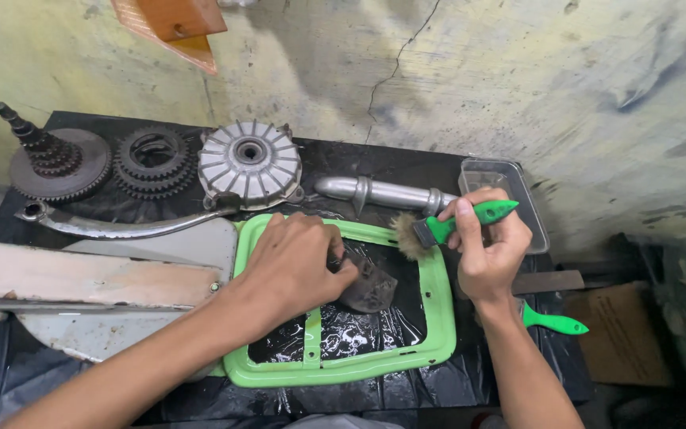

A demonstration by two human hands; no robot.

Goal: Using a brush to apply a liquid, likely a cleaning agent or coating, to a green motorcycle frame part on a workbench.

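Now the left hand (295,266) clamps a stiff, greasy-looking dark metal part (368,286) inside the green frame (438,302), best gripped by its thick edge, while the right hand (490,246) closes round a light green-handled brush (446,229).

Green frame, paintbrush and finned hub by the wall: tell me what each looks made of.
Green frame: looks like painted metal or hard plastic; the glossy, even green coat leaves it open. Paintbrush in the right hand: smooth green handle, probably plastic, dark ferrule, pale frayed bristles. Finned hub: likely cast aluminium, with a dull silver-grey surface and moulded radial fins.
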